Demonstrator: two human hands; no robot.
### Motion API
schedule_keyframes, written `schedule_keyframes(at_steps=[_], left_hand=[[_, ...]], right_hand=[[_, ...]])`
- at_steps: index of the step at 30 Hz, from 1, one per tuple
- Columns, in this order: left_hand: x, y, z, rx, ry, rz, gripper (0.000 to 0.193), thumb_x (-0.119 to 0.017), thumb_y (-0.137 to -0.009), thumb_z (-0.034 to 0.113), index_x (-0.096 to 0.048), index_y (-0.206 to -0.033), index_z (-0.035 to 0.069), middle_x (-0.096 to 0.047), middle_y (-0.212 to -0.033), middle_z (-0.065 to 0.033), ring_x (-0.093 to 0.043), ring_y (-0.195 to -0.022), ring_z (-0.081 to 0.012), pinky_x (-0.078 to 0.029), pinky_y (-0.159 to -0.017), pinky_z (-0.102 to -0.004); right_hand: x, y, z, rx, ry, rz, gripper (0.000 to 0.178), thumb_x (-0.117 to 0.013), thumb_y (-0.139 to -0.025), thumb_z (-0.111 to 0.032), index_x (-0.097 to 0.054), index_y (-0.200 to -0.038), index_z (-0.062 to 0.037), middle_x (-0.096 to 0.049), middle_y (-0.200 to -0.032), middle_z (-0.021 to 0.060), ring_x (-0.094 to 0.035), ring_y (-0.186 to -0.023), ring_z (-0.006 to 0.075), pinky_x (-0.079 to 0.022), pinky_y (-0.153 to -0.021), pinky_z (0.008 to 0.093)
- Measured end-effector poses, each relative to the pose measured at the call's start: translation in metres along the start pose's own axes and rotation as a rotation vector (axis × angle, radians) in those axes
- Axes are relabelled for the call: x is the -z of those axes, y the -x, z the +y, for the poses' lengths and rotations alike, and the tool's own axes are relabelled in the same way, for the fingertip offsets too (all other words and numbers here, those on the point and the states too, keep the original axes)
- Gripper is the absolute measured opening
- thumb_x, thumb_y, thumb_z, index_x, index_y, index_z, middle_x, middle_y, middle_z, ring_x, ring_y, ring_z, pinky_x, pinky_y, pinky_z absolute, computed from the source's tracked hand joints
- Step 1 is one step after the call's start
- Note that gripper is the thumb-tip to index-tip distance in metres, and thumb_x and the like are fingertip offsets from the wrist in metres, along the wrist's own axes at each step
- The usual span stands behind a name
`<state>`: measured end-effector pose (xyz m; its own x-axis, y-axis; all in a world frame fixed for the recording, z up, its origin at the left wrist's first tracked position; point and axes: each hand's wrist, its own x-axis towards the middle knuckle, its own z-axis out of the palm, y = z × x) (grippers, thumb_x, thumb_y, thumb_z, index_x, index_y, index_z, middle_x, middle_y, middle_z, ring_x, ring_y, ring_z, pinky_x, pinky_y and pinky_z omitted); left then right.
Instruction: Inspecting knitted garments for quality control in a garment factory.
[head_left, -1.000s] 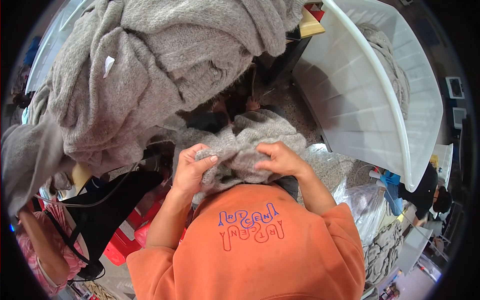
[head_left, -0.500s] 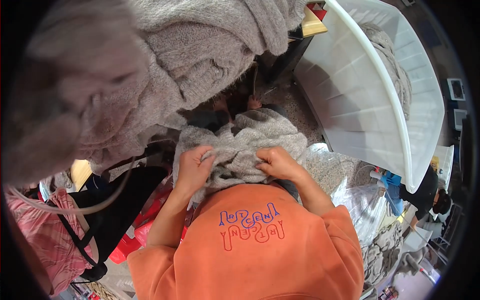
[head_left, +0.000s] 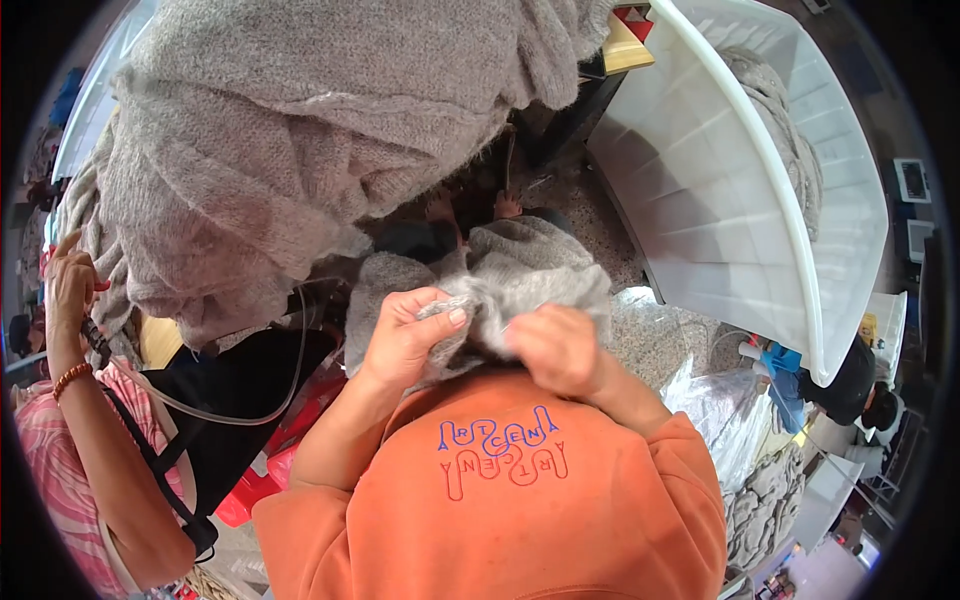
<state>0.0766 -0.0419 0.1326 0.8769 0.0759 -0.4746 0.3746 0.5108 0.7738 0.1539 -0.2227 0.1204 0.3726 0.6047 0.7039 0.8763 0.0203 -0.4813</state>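
A grey-beige knitted piece (head_left: 540,250) lies bunched across my lap. My left hand (head_left: 408,338) grips a fold of it, thumb laid along the gathered edge. Close by on the right, my right hand (head_left: 560,348) is closed at the same gathered part; motion smears its fingers, and the knit between the two hands looks pulled up. Ahead of me and to the left, a large heap of similar fuzzy knitwear (head_left: 300,130) hangs down over whatever bears it.
A co-worker's hand (head_left: 72,285) with a beaded bracelet is at the heap's left side. A tall white plastic bin (head_left: 690,190) holding more knitwear stands at right. Clear plastic sheeting (head_left: 710,410) lies below it. A translucent tube (head_left: 250,420) loops at left.
Both my hands have come up with the knit gathered between them, the right one moving. The co-worker's blurred arm has withdrawn leftward, uncovering the heap's left side.
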Motion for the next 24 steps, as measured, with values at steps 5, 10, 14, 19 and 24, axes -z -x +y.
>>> schedule_keyframes(at_steps=[5,10,14,19,24], left_hand=[[-0.005,-0.005,-0.010,-0.126,-0.133,-0.086,0.007,-0.057,-0.080,0.003,-0.063,-0.079,-0.002,-0.060,-0.077,-0.0019,-0.051,-0.067,-0.0055,-0.040,-0.058,-0.0203],[0.004,-0.001,-0.012,0.038,-0.100,-0.068,0.008,-0.057,-0.081,0.006,-0.063,-0.078,0.001,-0.056,-0.066,0.0001,-0.046,-0.055,-0.0043,-0.034,-0.049,-0.0187],[0.006,0.000,-0.012,-0.025,-0.114,-0.066,0.008,-0.058,-0.082,0.007,-0.064,-0.079,0.002,-0.055,-0.059,0.0016,-0.043,-0.047,-0.0025,-0.030,-0.040,-0.0174],[0.001,0.005,-0.005,-0.037,-0.244,0.034,0.005,-0.060,-0.079,0.001,-0.064,-0.082,0.000,-0.060,-0.068,0.0004,-0.049,-0.057,-0.0031,-0.038,-0.050,-0.0172],[0.005,0.005,-0.023,-0.235,-0.250,0.101,0.008,-0.062,-0.076,-0.002,-0.064,-0.084,-0.002,-0.060,-0.069,0.0001,-0.051,-0.060,-0.0037,-0.040,-0.051,-0.0179]], right_hand=[[-0.013,-0.006,-0.002,0.111,-0.053,-0.147,0.023,-0.059,-0.057,-0.007,-0.054,-0.078,-0.0014,-0.054,-0.074,0.0066,-0.048,-0.051,0.0156,-0.037,-0.040,0.0266],[-0.020,-0.003,0.002,0.047,0.015,-0.028,0.025,-0.060,-0.058,-0.005,-0.053,-0.082,-0.0010,-0.052,-0.072,0.0061,-0.048,-0.051,0.0158,-0.039,-0.041,0.0272],[-0.027,-0.003,0.002,0.018,-0.015,-0.066,0.026,-0.060,-0.057,-0.001,-0.054,-0.082,0.0005,-0.054,-0.072,0.0085,-0.050,-0.051,0.0183,-0.040,-0.041,0.0281],[-0.034,0.004,0.004,-0.042,-0.054,-0.094,0.026,-0.060,-0.056,0.003,-0.054,-0.081,0.0021,-0.056,-0.074,0.0111,-0.052,-0.052,0.0213,-0.042,-0.043,0.0292],[-0.038,-0.005,0.005,-0.141,-0.108,-0.038,0.025,-0.058,-0.058,0.003,-0.053,-0.082,-0.0019,-0.055,-0.076,0.0099,-0.055,-0.059,0.0238,-0.046,-0.049,0.0301]])
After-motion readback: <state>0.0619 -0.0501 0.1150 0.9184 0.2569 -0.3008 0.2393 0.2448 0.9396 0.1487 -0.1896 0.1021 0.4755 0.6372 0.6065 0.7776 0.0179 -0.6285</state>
